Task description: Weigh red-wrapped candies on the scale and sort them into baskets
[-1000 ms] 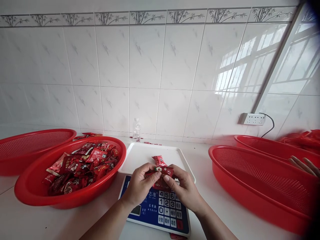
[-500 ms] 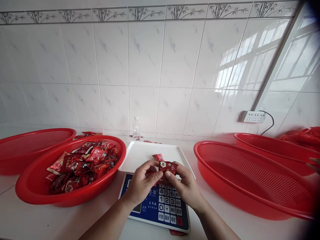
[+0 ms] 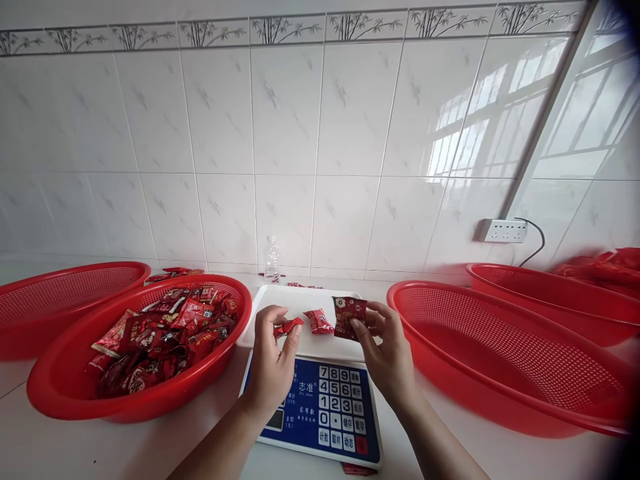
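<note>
My left hand [image 3: 275, 357] pinches a small bright red packet [image 3: 289, 327] between thumb and fingers, over the front of the scale's white pan [image 3: 280, 300]. In my right hand [image 3: 387, 347] is a dark red packet [image 3: 347, 317] with a pale flower print, held up with its face towards me. Another red packet [image 3: 319, 321] lies on the pan between the two hands. Below them is the blue keypad panel [image 3: 305, 407] of the scale, partly covered by my left hand and wrist.
To the left stands a red basket [image 3: 65, 390] with many red packets, and another red basket [image 3: 30, 293] behind it. Two red baskets, one nearer [image 3: 465, 373] and one farther [image 3: 550, 287], stand at the right. A clear bottle [image 3: 272, 260] is by the tiled wall, near a power strip [image 3: 504, 231].
My hands have moved apart from being together over the keypad. Each now holds its own packet, the right one lifted and turned. The packet on the pan shows more fully.
</note>
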Demonstrator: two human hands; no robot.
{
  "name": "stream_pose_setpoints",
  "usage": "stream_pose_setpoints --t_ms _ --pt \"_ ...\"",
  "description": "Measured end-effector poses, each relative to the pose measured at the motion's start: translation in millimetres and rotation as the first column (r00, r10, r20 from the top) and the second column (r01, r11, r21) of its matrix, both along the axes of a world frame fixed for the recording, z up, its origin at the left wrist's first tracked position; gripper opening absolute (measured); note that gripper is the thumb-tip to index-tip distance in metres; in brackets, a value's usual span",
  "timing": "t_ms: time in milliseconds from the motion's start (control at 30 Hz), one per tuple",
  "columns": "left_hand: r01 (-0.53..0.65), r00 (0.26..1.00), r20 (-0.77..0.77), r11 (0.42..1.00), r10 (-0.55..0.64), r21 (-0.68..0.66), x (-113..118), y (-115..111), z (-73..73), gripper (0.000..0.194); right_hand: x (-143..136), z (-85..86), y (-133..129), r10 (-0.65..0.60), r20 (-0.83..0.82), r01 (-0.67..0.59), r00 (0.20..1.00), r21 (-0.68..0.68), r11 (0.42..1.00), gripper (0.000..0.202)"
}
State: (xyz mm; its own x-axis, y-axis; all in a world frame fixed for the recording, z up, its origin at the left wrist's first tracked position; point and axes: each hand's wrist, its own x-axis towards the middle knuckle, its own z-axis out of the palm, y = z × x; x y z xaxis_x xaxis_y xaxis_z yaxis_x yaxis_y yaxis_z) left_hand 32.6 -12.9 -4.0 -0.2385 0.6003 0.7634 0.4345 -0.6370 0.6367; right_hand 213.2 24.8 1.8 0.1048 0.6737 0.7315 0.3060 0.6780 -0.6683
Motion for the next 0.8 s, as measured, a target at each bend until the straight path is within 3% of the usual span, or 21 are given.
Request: stream_pose_setpoints --t_ms 100,200,333,533,667,733,800 --pt "-0.043 0.994 -0.09 0.99 0.055 0.133 -1.7 0.0 2.3 0.017 -0.4 0.3 -0.2 -0.022 0.08 0.025 0.997 -0.035 0.999 0.021" --pt "-0.022 0.966 -0.253 0.989 0.058 0.144 -3.8 -2.7 10.6 0.014 1.6 2.4 1.2 -0.024 0.158 0.034 0.987 -0.06 0.998 0.023" --pt "-0.026 0.916 -0.4 0.998 -0.003 -0.066 -2.4 -4.1 22.1 0.018 6.4 4.8 4.8 -0.062 0.218 0.094 0.974 -0.139 0.986 0.029" --pt "-0.065 0.851 -0.509 0.936 -0.129 -0.346 1.9 6.5 33.4 0.012 9.8 6.3 8.7 -0.077 0.221 0.117 0.972 -0.173 0.978 0.023" --pt "-0.043 0.713 -0.631 0.879 -0.306 -0.475 1.1 9.2 44.4 0.008 10.6 4.1 11.9 -0.152 0.347 0.196 0.925 -0.096 0.976 0.023" --pt "-0.071 0.631 -0.688 0.856 -0.359 -0.512 1.8 8.5 50.2 0.016 10.7 4.0 11.9 -0.15 0.463 0.22 0.874 -0.101 0.97 0.024" --pt "-0.092 0.604 -0.695 0.832 -0.39 -0.547 4.4 9.1 54.4 0.03 10.4 5.7 10.0 -0.112 0.563 0.213 0.819 -0.117 0.97 0.026"
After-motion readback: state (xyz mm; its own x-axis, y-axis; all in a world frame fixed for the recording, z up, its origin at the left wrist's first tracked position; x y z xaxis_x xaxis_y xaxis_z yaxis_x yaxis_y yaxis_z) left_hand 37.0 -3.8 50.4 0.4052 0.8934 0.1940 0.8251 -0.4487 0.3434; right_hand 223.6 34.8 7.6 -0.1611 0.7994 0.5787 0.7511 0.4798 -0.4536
